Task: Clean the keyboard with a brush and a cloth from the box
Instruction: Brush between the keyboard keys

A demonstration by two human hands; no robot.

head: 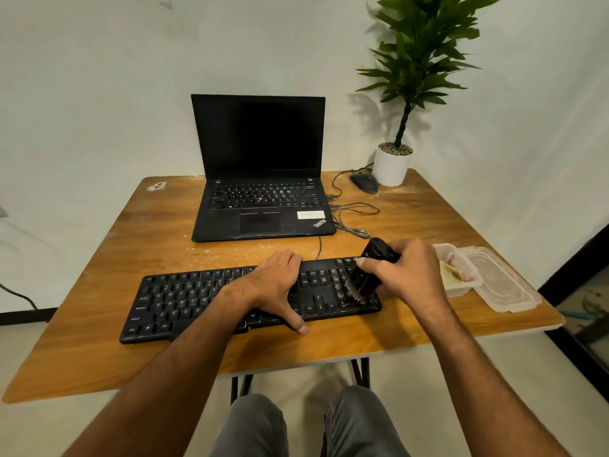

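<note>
Brush [369,272] in right hand [408,272] tilts, bristles down on keyboard [184,295].

"ThinkPad" stands on the laptop [263,206] palm rest.

Looks like a small home-office corner. I'm sat at a wooden folding bench [131,245] against a plain wall, open laptop [260,173] with wired mouse [364,183], external keyboard [197,298], potted plant [395,153] in the corner.
</note>
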